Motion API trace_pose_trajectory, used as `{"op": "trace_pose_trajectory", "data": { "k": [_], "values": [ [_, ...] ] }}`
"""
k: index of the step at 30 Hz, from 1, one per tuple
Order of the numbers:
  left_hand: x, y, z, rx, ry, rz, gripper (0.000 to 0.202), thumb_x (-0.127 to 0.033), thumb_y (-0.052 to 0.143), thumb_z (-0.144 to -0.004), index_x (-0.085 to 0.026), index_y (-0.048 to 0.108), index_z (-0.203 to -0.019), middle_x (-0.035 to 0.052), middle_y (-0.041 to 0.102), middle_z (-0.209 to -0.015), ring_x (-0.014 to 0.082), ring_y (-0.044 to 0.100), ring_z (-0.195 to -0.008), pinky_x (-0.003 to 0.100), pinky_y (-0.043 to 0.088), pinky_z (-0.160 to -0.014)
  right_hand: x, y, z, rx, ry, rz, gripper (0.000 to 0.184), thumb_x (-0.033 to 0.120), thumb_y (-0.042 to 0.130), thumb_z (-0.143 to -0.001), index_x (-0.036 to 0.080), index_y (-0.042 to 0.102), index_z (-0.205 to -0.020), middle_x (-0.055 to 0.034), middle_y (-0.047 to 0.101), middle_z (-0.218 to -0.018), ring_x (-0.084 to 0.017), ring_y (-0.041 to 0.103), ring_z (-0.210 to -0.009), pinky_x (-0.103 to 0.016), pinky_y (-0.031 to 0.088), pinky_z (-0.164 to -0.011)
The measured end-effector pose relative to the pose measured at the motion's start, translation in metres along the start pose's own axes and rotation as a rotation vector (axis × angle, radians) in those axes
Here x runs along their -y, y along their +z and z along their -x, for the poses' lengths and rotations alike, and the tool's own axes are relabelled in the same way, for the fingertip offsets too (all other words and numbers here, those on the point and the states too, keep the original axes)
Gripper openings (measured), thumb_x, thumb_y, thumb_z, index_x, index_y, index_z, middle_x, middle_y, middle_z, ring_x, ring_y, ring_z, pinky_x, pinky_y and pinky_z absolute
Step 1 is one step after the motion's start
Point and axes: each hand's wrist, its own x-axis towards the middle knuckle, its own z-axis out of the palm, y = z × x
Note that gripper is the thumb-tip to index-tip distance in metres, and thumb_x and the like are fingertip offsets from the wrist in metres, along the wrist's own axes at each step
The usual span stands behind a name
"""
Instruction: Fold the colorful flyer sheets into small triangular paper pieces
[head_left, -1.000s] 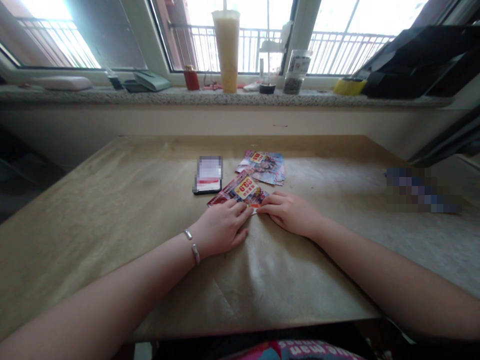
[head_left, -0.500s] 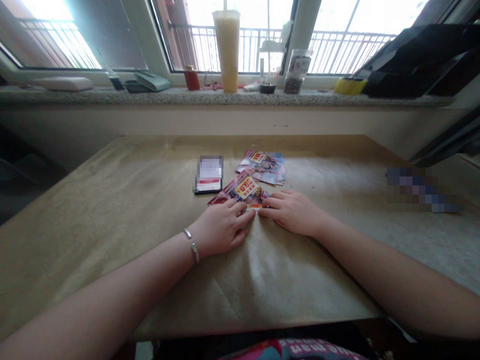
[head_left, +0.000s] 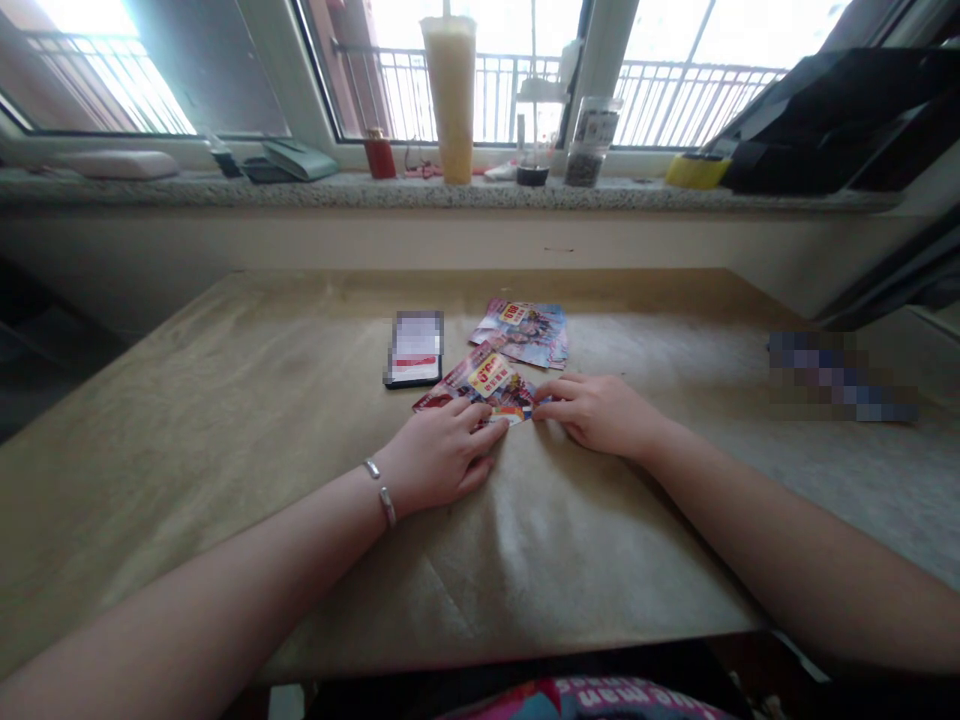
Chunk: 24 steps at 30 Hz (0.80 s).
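Note:
A colourful printed flyer [head_left: 491, 385] with a yellow price patch lies on the table in front of me. My left hand [head_left: 442, 450], a silver bangle on its wrist, rests flat on the flyer's near left part with its fingers stretched out. At the right corner, the bent fingers of my right hand [head_left: 592, 412] close on the flyer's edge; the thumb is partly hidden. Just behind lies a loose, fanned pile of similar flyers [head_left: 536, 335], which the front flyer touches or slightly overlaps. Left of them is a flat phone-like device [head_left: 414, 350] with its screen blurred out.
The table [head_left: 225, 400] has a brownish, creased cover. A blurred flat item [head_left: 840, 380] lies at its right side. On the stone windowsill [head_left: 337, 195] stand a tall yellow cup [head_left: 450, 100], a red jar [head_left: 380, 155], a clear container [head_left: 592, 140] and a black bag [head_left: 810, 120].
My right hand has slid slightly right, from the flyer's near edge to its right corner, uncovering more of it. My left hand stays in place.

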Motion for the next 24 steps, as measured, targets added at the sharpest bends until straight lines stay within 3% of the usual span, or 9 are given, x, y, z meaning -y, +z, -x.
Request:
{"op": "trace_pose_trajectory", "data": {
  "k": [24],
  "values": [
    [0.001,0.002,0.001,-0.015,0.011,0.013,0.041,-0.034,0.046,-0.09,-0.018,0.05,-0.129,0.0108,0.058,-0.116,0.0245,0.055,-0.101,0.038,0.046,-0.087,-0.02,-0.006,0.014,0.0,0.022,0.05,0.037,0.007,0.052,-0.076,0.028,0.072,-0.099,-0.0016,0.066,-0.111,-0.015,0.064,-0.083,-0.025,0.044,-0.067]
  ]
}}
